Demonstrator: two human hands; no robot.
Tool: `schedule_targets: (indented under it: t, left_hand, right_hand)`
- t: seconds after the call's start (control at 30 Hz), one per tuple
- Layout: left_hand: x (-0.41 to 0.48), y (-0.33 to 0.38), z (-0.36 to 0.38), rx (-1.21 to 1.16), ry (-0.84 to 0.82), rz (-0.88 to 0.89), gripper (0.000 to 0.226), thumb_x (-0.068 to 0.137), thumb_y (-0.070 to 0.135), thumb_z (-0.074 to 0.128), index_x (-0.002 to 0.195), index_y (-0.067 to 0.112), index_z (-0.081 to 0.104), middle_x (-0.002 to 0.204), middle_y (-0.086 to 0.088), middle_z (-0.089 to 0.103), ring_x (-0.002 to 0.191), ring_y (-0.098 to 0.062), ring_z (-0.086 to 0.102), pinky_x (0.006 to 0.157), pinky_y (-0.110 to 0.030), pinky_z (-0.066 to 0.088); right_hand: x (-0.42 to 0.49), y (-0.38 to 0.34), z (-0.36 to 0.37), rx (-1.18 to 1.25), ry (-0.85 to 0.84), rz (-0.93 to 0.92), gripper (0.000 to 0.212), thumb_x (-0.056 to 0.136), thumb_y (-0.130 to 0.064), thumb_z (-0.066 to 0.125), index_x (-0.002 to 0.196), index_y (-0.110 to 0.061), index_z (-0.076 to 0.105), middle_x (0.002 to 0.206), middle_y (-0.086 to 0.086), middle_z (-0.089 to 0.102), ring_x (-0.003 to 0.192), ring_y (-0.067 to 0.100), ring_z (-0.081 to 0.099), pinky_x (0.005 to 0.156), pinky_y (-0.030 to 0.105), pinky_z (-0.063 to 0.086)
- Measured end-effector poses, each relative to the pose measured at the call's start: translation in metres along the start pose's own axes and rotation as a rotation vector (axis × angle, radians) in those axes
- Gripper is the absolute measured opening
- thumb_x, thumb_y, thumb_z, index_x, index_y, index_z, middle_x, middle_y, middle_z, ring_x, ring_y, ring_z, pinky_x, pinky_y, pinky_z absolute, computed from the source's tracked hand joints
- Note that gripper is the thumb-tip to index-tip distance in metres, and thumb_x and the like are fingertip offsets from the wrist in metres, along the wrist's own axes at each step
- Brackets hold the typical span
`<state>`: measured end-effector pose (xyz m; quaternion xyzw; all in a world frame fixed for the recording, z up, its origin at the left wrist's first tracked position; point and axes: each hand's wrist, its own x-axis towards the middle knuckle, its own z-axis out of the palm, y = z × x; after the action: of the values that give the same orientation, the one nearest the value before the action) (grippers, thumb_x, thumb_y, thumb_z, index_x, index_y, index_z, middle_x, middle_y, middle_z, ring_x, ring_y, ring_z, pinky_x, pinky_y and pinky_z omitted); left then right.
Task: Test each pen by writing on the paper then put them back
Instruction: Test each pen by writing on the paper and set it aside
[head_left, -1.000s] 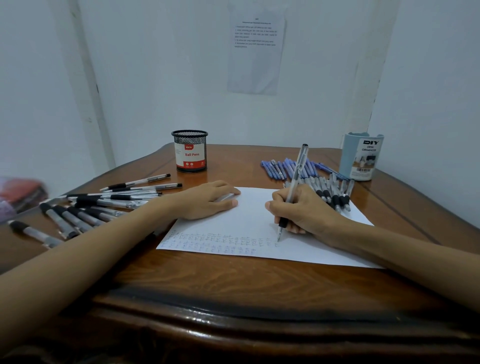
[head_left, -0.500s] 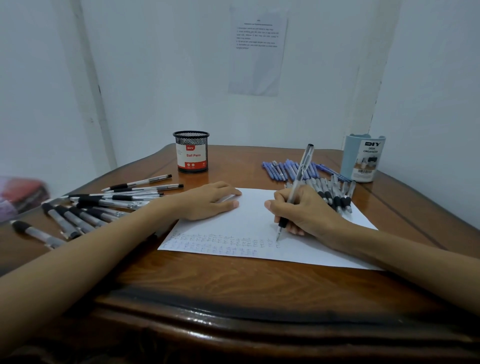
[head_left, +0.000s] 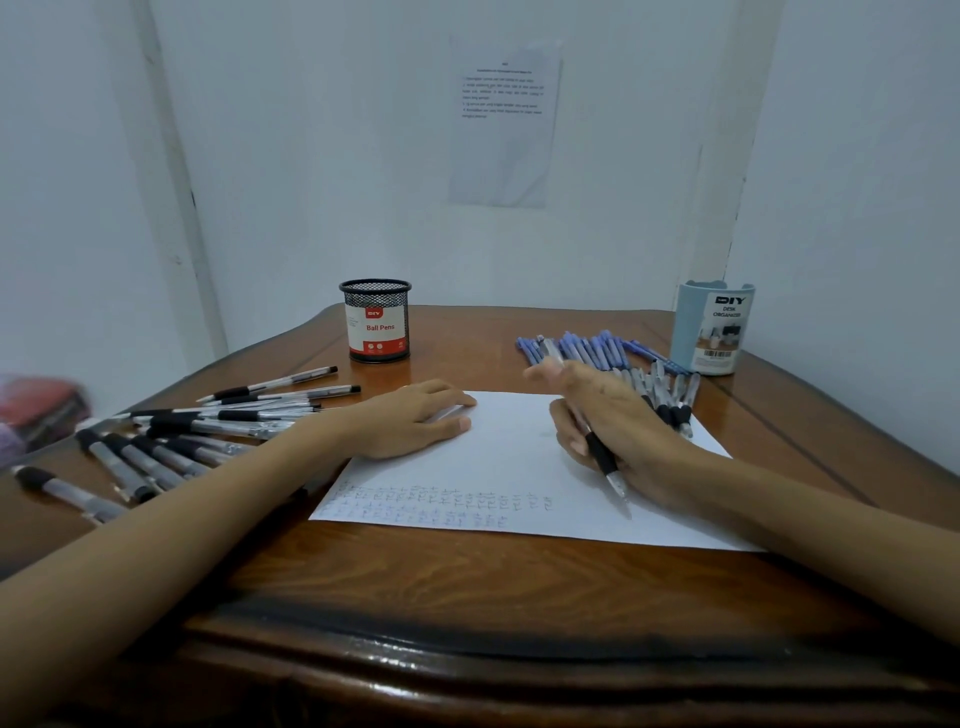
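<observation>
1. I see the right hand (head_left: 613, 421) gripping a pen (head_left: 602, 457), fingers curled round its black grip. The tip points toward the near edge of the paper (head_left: 493, 457); I cannot tell whether it touches.
2. The left hand (head_left: 415, 418) rests palm down on the paper's far left corner, fingers relaxed.
3. Rows of small marks (head_left: 441, 506) run along the paper's near edge.
4. Black-grip pens (head_left: 171, 434) lie spread on the table (head_left: 467, 577) to the left; blue pens (head_left: 587, 348) lie in a row beyond the right hand.
5. A mesh cup (head_left: 376, 322) stands at the far middle, and a pale blue organizer (head_left: 714, 327) at the far right.
</observation>
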<state>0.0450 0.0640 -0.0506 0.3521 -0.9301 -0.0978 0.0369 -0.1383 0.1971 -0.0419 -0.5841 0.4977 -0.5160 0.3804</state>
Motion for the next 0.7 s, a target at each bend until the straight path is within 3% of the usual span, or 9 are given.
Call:
schedule_targets:
  t: [0.1, 0.33, 0.47, 0.53, 0.6, 0.63, 0.7]
  left_hand:
    - [0.0, 0.001, 0.0, -0.002, -0.003, -0.002, 0.048, 0.097, 0.043, 0.03, 0.143, 0.027, 0.029, 0.147, 0.005, 0.029, 0.13, -0.012, 0.032, 0.102, -0.022, 0.024]
    - [-0.001, 0.001, -0.001, 0.004, -0.003, 0.004, 0.049, 0.098, 0.042, 0.03, 0.143, 0.026, 0.028, 0.147, 0.004, 0.029, 0.13, -0.012, 0.032, 0.102, -0.021, 0.023]
    - [-0.002, 0.001, -0.002, 0.008, -0.005, 0.0, 0.05, 0.097, 0.043, 0.03, 0.144, 0.025, 0.027, 0.148, 0.004, 0.028, 0.131, -0.012, 0.032, 0.101, -0.02, 0.023]
    - [-0.001, 0.0, -0.001, 0.014, -0.007, 0.0, 0.05, 0.097, 0.043, 0.03, 0.144, 0.026, 0.027, 0.148, 0.004, 0.028, 0.131, -0.011, 0.032, 0.101, -0.02, 0.023]
    - [-0.001, 0.001, -0.001, 0.018, -0.009, 0.001, 0.05, 0.097, 0.043, 0.029, 0.144, 0.025, 0.027, 0.148, 0.004, 0.028, 0.13, -0.011, 0.032, 0.101, -0.02, 0.023]
    - [0.0, 0.001, -0.001, 0.019, -0.01, 0.002, 0.05, 0.097, 0.043, 0.029, 0.144, 0.025, 0.027, 0.148, 0.004, 0.028, 0.131, -0.011, 0.031, 0.102, -0.021, 0.023]
    - [0.0, 0.002, -0.001, 0.023, -0.014, 0.002, 0.05, 0.098, 0.043, 0.029, 0.144, 0.025, 0.026, 0.148, 0.004, 0.027, 0.131, -0.012, 0.031, 0.101, -0.021, 0.023]
  right_hand:
    - [0.0, 0.0, -0.001, -0.024, 0.016, -0.009, 0.038, 0.097, -0.041, 0.037, 0.106, -0.014, 0.062, 0.04, -0.002, 0.037, 0.036, 0.008, 0.033, 0.037, 0.013, 0.031]
    - [0.003, -0.001, -0.002, -0.095, 0.018, -0.047, 0.027, 0.096, -0.029, 0.043, 0.107, -0.017, 0.064, 0.037, -0.004, 0.035, 0.034, 0.007, 0.033, 0.039, 0.014, 0.031]
    - [0.02, -0.013, -0.023, -0.262, 0.128, -0.079, 0.027, 0.097, -0.027, 0.045, 0.108, -0.012, 0.065, 0.036, -0.009, 0.038, 0.033, 0.005, 0.035, 0.041, 0.018, 0.033]
    - [0.029, -0.017, -0.04, -0.423, 0.19, -0.075, 0.028, 0.096, -0.029, 0.049, 0.115, -0.015, 0.062, 0.053, -0.012, 0.056, 0.046, 0.003, 0.05, 0.057, 0.021, 0.045]
    - [0.035, -0.015, -0.057, -0.648, 0.233, -0.065, 0.036, 0.094, -0.03, 0.052, 0.127, -0.016, 0.054, 0.093, -0.007, 0.064, 0.084, 0.01, 0.06, 0.082, 0.023, 0.044]
    - [0.036, -0.013, -0.064, -0.75, 0.242, -0.059, 0.041, 0.093, -0.028, 0.053, 0.132, -0.014, 0.049, 0.096, -0.008, 0.059, 0.09, 0.012, 0.057, 0.079, 0.018, 0.04]
    - [0.037, -0.008, -0.072, -0.893, 0.236, -0.033, 0.046, 0.092, -0.021, 0.054, 0.135, -0.009, 0.046, 0.083, -0.011, 0.051, 0.085, 0.015, 0.051, 0.064, 0.016, 0.035]
